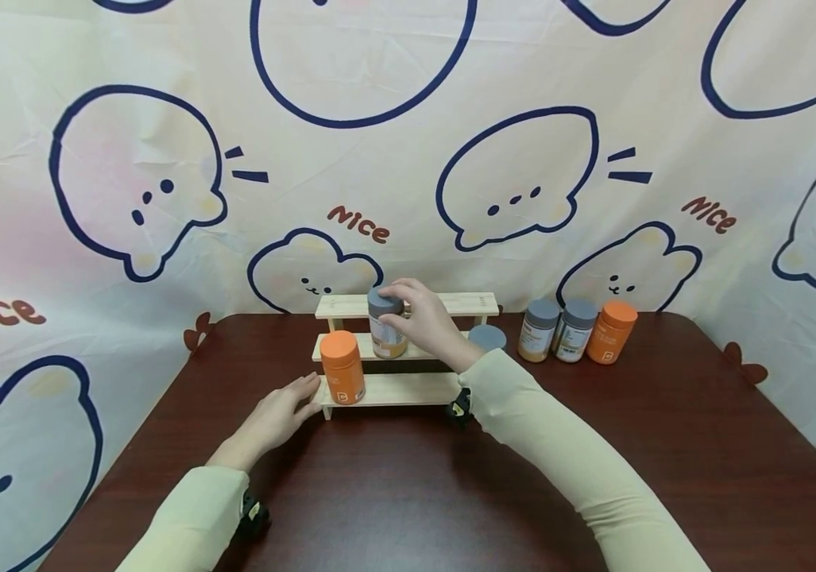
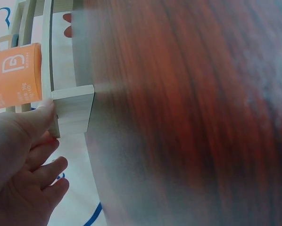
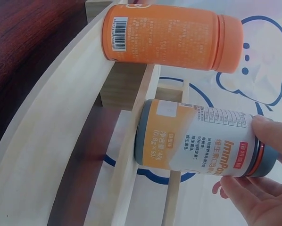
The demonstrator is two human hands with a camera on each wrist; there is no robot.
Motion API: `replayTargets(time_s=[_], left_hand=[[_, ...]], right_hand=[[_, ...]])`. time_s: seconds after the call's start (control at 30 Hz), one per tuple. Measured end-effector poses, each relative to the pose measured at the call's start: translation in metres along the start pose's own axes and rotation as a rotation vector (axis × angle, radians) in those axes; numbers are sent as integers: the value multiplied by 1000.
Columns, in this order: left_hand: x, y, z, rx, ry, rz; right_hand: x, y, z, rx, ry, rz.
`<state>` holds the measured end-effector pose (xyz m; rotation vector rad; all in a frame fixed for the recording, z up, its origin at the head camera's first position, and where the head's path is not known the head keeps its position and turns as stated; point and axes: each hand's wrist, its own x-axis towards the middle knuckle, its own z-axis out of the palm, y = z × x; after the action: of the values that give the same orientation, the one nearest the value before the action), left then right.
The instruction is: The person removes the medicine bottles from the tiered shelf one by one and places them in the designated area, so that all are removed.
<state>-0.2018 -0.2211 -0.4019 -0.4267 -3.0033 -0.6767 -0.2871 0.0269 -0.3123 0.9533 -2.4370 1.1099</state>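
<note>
A three-step wooden display rack (image 1: 415, 389) stands on the table. My right hand (image 1: 425, 318) grips a grey-capped supplement bottle (image 3: 197, 139) by its cap, thumb on one side and fingers on the other. The bottle's base is at the middle step; whether its full weight rests there I cannot tell. At the left end of the lowest step stands an orange bottle (image 1: 342, 369), upright. My left hand (image 1: 275, 417) pinches the left end of that step, its thumb beside the orange bottle's base in the left wrist view. Another grey-capped bottle (image 1: 488, 338) is mostly hidden behind my right forearm.
Right of the rack, two grey-capped bottles (image 1: 539, 332) and an orange bottle (image 1: 612, 334) stand in a row on the dark wooden table (image 1: 393, 492). A cartoon-printed cloth (image 1: 408, 175) hangs behind the table and along its sides.
</note>
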Motion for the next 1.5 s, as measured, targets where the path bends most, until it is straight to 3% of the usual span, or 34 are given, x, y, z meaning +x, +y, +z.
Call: replayTargets(time_s=[0.2, 0.4, 0.93, 1.27, 1.5], left_hand=[[-1, 1, 1, -5, 3, -1], [0, 1, 1, -2, 10, 10], [0, 2, 1, 7, -4, -18], [0, 0, 2, -7, -2, -20], [-1, -2, 2, -7, 26, 7]], right_hand=[[-2, -5, -7, 7, -6, 18], [-4, -8, -22, 44, 28, -32], [-12, -3, -81, 262, 117, -24], [-25, 9, -111, 223, 176, 31], [-38, 22, -129, 123, 239, 37]])
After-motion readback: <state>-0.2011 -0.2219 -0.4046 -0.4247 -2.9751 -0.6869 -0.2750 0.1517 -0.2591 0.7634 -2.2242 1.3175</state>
